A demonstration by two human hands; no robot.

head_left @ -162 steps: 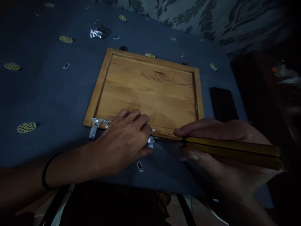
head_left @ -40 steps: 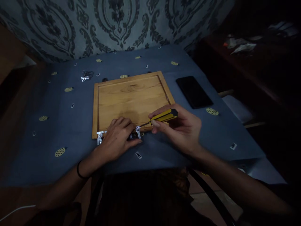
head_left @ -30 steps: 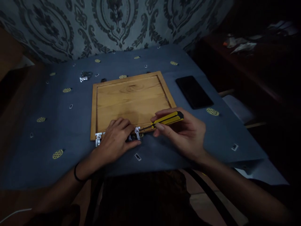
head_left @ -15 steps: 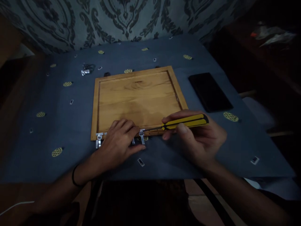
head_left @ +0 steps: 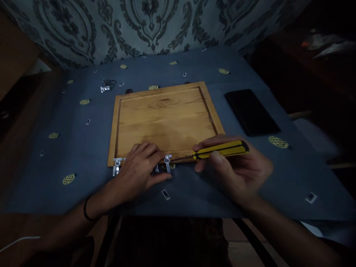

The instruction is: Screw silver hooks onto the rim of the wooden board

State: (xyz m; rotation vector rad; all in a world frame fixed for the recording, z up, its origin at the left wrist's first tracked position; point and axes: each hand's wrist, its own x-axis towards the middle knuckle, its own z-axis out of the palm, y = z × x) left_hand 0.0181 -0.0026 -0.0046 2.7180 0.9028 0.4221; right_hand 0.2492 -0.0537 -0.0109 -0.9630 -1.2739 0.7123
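Note:
A framed wooden panel (head_left: 164,122) lies on the table with metal hinges along its near edge. My left hand (head_left: 141,165) bends over that edge, fingers on the frame and thumb below, pressing on a hinge (head_left: 167,163); part of the metal is hidden under the palm. Another hinge (head_left: 116,165) sits at the near left corner. My right hand (head_left: 236,167) is wrapped round the yellow and black handle of a screwdriver (head_left: 222,149). Its shaft points left along the frame, the tip close to the hinge by my left hand; whether it touches is too dark to tell.
A black phone or tablet-like slab (head_left: 251,111) lies right of the panel. Loose metal hinges (head_left: 105,88) rest at the back left of the blue patterned tablecloth (head_left: 91,144). Patterned fabric (head_left: 155,26) rises behind the table.
The screwdriver tip has dropped slightly from the hinge's top toward the frame's edge. My left hand stays in place on the hinge. The view has shifted a little.

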